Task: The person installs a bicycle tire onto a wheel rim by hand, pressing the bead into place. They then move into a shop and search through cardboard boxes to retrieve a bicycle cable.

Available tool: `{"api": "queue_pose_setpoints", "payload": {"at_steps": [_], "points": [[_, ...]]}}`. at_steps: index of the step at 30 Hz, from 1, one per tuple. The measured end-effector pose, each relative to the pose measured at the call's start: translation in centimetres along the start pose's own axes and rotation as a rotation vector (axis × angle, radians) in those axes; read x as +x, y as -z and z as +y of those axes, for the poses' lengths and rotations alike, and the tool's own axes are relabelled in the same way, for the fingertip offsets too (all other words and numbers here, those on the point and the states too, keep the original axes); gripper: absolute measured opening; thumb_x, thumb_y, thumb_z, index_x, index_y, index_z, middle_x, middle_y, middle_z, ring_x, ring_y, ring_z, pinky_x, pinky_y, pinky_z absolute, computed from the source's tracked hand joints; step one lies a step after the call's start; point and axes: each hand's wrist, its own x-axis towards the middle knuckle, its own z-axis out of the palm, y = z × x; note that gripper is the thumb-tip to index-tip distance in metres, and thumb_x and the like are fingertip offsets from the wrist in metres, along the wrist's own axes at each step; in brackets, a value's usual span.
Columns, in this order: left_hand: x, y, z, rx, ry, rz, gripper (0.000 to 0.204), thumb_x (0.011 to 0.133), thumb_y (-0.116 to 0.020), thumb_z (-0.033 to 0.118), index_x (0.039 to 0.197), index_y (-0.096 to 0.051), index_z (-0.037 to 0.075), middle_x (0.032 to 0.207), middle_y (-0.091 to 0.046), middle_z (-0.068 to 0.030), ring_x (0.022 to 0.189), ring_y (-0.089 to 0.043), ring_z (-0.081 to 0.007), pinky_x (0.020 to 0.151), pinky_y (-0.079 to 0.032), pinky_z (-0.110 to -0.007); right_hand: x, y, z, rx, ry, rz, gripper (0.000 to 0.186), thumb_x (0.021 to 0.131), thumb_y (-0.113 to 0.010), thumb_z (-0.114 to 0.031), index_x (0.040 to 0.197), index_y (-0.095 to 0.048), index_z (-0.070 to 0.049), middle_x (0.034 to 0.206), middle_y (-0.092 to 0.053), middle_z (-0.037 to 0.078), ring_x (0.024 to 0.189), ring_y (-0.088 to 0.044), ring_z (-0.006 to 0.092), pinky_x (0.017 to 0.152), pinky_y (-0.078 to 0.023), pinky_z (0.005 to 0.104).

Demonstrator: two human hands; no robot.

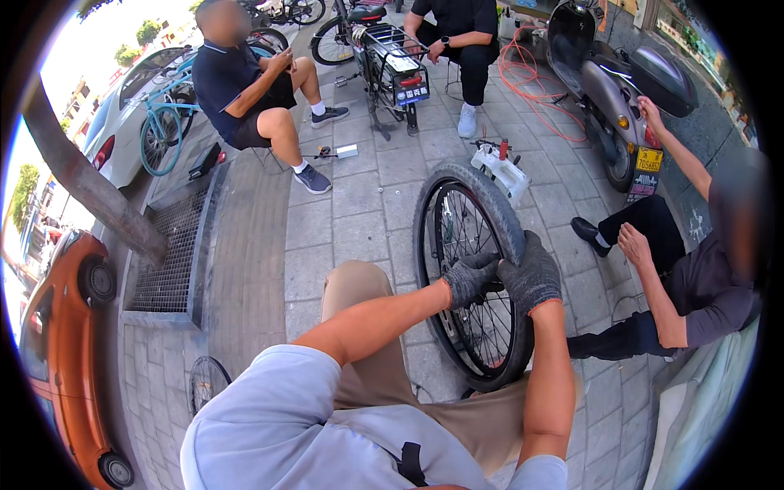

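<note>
A bicycle wheel (438, 286) with a black rim and thin spokes stands upright in front of my knees. Its grey tire (488, 193) shows widest along the top and right. Dark knit gloves cover both hands. My left hand (472, 279) has its fingers curled at the inner right side of the wheel, in front of the spokes. Wrapped over the tire's right side is my right hand (532, 276), with its thumb toward the left one. The two hands nearly meet, and the left fingertips are partly hidden. Just beyond the wheel sits a white plastic jug (506, 173) holding some tools.
A person (245, 82) sits at the far left, another (461, 33) behind a parked electric bicycle (392, 61), and a third (694, 269) close on my right. A grey scooter (600, 90) and an orange hose (523, 73) are far right. Left are a tree grate (171, 253) and a small wheel (209, 382).
</note>
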Motion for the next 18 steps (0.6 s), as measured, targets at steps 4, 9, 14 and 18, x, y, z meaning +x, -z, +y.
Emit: {"api": "queue_pose_setpoints", "payload": {"at_steps": [4,9,14,18], "points": [[-0.2,0.3,-0.1,0.112,0.0,0.0,0.045,0.104,-0.062,0.031,0.143,-0.057,0.011,0.117,-0.073,-0.0061,0.097,-0.073,-0.0167,0.051,-0.05,-0.029,-0.4,0.3,-0.2,0.025,0.008,-0.034,0.095,0.077,-0.076,-0.021,0.157,-0.03,0.001,0.128,-0.063,0.033,0.117,-0.064,0.0466,0.102,-0.05,0.0484],[0.4,1.2,-1.2,-0.054,0.017,-0.103,0.042,0.105,-0.061,0.03,0.143,-0.057,0.013,0.127,-0.069,-0.0057,0.108,-0.07,-0.0203,0.06,-0.055,-0.031,-0.2,-0.3,0.4,0.021,0.019,-0.001,0.094,0.077,-0.076,-0.021,0.157,-0.031,0.001,0.129,-0.062,0.033,0.118,-0.063,0.0466,0.103,-0.05,0.0482],[0.9,1.6,-1.8,-0.173,-0.031,-0.189,0.043,0.103,-0.065,0.034,0.141,-0.059,0.014,0.129,-0.068,-0.0052,0.116,-0.066,-0.0224,0.088,-0.056,-0.035,0.0,-0.3,0.0,0.036,-0.005,0.0,0.088,0.078,-0.075,-0.026,0.153,-0.038,0.001,0.13,-0.062,0.034,0.119,-0.063,0.0463,0.103,-0.05,0.0486],[0.2,0.0,0.5,-0.088,0.02,-0.138,0.04,0.103,-0.066,0.035,0.135,-0.062,0.012,0.121,-0.069,-0.0042,0.109,-0.064,-0.0198,0.088,-0.053,-0.035,-0.1,-1.0,1.0,-0.008,0.055,0.155,0.075,0.08,-0.075,-0.034,0.141,-0.052,0.002,0.121,-0.065,0.031,0.112,-0.065,0.0463,0.099,-0.051,0.0501]]}}
